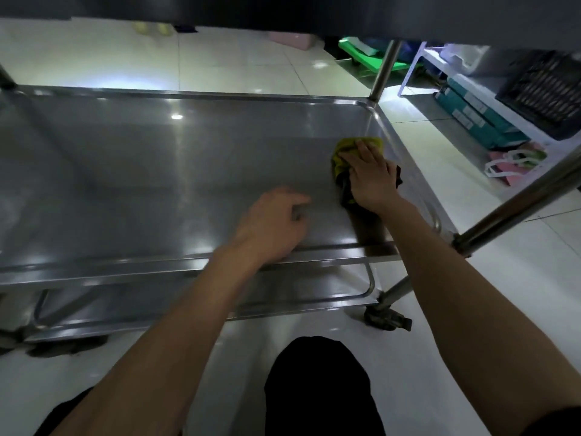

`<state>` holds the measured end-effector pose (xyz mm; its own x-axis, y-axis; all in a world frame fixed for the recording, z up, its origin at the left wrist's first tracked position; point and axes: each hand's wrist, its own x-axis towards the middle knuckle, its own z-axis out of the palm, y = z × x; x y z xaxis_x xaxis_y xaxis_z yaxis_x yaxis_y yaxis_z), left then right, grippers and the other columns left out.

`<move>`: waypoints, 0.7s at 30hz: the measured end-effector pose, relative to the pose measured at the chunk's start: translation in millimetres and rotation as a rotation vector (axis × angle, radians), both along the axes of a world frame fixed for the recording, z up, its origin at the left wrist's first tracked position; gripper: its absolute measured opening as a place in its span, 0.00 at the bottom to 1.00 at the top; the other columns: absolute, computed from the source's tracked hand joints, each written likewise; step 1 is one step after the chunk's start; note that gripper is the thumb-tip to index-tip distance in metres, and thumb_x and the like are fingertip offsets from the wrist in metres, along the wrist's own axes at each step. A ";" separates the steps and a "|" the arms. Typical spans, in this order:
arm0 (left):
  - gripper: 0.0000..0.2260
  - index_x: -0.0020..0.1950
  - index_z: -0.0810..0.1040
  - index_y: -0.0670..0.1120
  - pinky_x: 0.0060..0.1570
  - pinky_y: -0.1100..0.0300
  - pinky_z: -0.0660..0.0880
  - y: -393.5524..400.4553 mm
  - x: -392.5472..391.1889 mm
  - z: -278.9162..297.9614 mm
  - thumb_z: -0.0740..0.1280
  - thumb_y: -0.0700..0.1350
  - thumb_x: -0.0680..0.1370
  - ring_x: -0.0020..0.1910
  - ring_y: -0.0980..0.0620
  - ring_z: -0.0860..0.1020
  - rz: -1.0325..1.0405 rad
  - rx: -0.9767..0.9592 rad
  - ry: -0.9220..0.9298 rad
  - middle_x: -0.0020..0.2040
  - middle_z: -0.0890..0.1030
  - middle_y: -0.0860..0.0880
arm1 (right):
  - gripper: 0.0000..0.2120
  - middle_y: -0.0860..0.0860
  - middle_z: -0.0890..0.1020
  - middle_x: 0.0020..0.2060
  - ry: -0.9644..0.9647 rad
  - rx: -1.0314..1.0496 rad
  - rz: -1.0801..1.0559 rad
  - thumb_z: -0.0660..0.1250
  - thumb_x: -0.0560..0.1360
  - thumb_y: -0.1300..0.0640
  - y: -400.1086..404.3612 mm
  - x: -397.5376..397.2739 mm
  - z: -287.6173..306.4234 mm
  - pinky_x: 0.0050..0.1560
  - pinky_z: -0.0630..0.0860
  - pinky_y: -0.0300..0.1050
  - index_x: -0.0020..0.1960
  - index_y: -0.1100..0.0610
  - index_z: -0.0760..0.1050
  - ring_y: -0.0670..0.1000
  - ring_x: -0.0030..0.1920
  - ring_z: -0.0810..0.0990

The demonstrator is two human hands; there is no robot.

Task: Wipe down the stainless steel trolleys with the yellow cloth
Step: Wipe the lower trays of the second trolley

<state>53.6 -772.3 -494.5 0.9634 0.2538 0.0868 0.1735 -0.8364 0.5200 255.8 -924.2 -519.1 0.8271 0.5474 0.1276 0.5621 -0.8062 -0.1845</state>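
You knelt on the white tiled floor (239,350) before the stainless steel trolley (157,171), your dark-clothed knee (317,388) just short of its lower shelf (220,297).

Your left hand (273,225) rested over the near raised lip of the middle shelf, fingers loosely curled and holding nothing; whether the fingertips touched the steel cannot be told through the blur. The placement probably served to brace you and to steady the trolley, which stands on castors (388,319).

Farther in, your right hand (371,177) lay flat on the crumpled yellow cloth (345,152), fingers straight and slightly spread, pressing it against the shelf surface. A flat palm spreads pressure across the cloth. The cloth sat in the far right part of the middle shelf, just beside the right raised edge and near the rounded far right corner.

To the right, the raised rim and the upright steel post (385,70) limited travel. To the left, a wide stretch of bare shelf lay open for long strokes. The upper shelf overhead restricted lift.

Beyond the trolley, on the far right, stood a white rack (418,67) with teal boxes (478,121) and a dark basket (547,89).
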 end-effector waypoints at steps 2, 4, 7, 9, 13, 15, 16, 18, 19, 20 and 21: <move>0.19 0.60 0.82 0.52 0.61 0.48 0.74 38.8 -24.2 5.9 0.61 0.52 0.73 0.61 0.43 0.77 0.139 0.087 -0.074 0.61 0.81 0.47 | 0.23 0.48 0.51 0.81 0.022 0.002 0.018 0.53 0.82 0.56 24.1 -7.1 -2.2 0.75 0.50 0.61 0.76 0.44 0.64 0.54 0.80 0.47; 0.20 0.56 0.83 0.53 0.59 0.46 0.75 75.7 -55.5 5.3 0.61 0.56 0.69 0.59 0.42 0.76 0.340 0.217 -0.074 0.58 0.82 0.48 | 0.23 0.47 0.49 0.81 0.039 -0.003 0.044 0.52 0.82 0.56 49.6 -15.2 -2.8 0.76 0.47 0.62 0.76 0.43 0.63 0.53 0.80 0.45; 0.17 0.55 0.83 0.57 0.56 0.48 0.71 100.6 -84.2 -1.6 0.65 0.60 0.71 0.59 0.44 0.75 0.370 0.291 0.066 0.59 0.80 0.52 | 0.23 0.46 0.48 0.81 0.066 -0.004 0.096 0.51 0.83 0.56 92.7 -31.8 -3.1 0.76 0.45 0.62 0.76 0.42 0.62 0.52 0.80 0.43; 0.17 0.59 0.82 0.58 0.57 0.48 0.71 108.1 -87.6 -4.9 0.66 0.60 0.72 0.60 0.46 0.75 0.338 0.290 0.087 0.61 0.79 0.54 | 0.23 0.46 0.48 0.81 0.067 0.005 0.150 0.52 0.82 0.56 126.9 -48.0 -5.3 0.76 0.45 0.63 0.76 0.43 0.62 0.52 0.80 0.43; 0.18 0.60 0.82 0.59 0.59 0.49 0.73 126.1 -92.4 -6.4 0.66 0.61 0.73 0.61 0.46 0.75 0.318 0.269 0.103 0.63 0.77 0.55 | 0.25 0.48 0.48 0.81 0.077 0.019 0.352 0.55 0.81 0.57 209.9 -90.9 -3.7 0.76 0.47 0.64 0.76 0.44 0.62 0.53 0.80 0.44; 0.18 0.61 0.81 0.59 0.59 0.49 0.72 130.7 -95.8 -7.5 0.66 0.61 0.74 0.61 0.46 0.75 0.308 0.266 0.102 0.63 0.77 0.55 | 0.25 0.48 0.48 0.81 0.090 -0.006 0.454 0.54 0.81 0.58 249.7 -109.5 -1.5 0.75 0.49 0.64 0.77 0.44 0.61 0.54 0.80 0.44; 0.18 0.62 0.81 0.58 0.59 0.49 0.72 131.0 -97.8 -8.2 0.66 0.61 0.74 0.61 0.46 0.75 0.310 0.260 0.089 0.63 0.77 0.54 | 0.25 0.48 0.48 0.81 0.103 -0.016 0.484 0.54 0.81 0.58 262.8 -116.3 -0.2 0.75 0.50 0.64 0.77 0.43 0.61 0.53 0.80 0.44; 0.18 0.62 0.81 0.58 0.59 0.49 0.70 130.6 -100.9 -10.2 0.65 0.60 0.75 0.61 0.45 0.75 0.327 0.242 0.059 0.63 0.77 0.53 | 0.25 0.47 0.47 0.81 0.114 -0.022 0.511 0.52 0.82 0.57 274.5 -119.9 0.6 0.75 0.50 0.63 0.77 0.43 0.60 0.53 0.80 0.43; 0.18 0.63 0.80 0.58 0.60 0.49 0.70 130.2 -101.8 -11.3 0.65 0.60 0.75 0.62 0.45 0.74 0.334 0.236 0.053 0.63 0.77 0.53 | 0.24 0.48 0.47 0.81 0.108 -0.017 0.512 0.51 0.83 0.57 273.2 -118.8 -0.1 0.76 0.49 0.62 0.77 0.43 0.60 0.53 0.80 0.43; 0.19 0.63 0.80 0.58 0.60 0.49 0.70 129.8 -102.1 -12.5 0.65 0.60 0.75 0.62 0.46 0.74 0.336 0.231 0.049 0.63 0.77 0.53 | 0.24 0.48 0.48 0.81 0.099 -0.009 0.509 0.50 0.83 0.57 269.3 -116.6 -0.9 0.76 0.49 0.61 0.78 0.43 0.59 0.53 0.80 0.44; 0.19 0.64 0.80 0.58 0.60 0.49 0.69 129.3 -101.8 -13.9 0.65 0.60 0.75 0.62 0.46 0.74 0.337 0.227 0.047 0.63 0.77 0.53 | 0.24 0.48 0.48 0.81 0.096 -0.001 0.503 0.50 0.83 0.57 265.3 -113.8 -1.5 0.77 0.49 0.60 0.78 0.43 0.59 0.53 0.80 0.44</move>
<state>-48.2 -643.0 -508.4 0.8337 0.5356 0.1346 0.4771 -0.8212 0.3131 142.0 -658.9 -520.6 0.4688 0.8810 0.0637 0.8614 -0.4400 -0.2536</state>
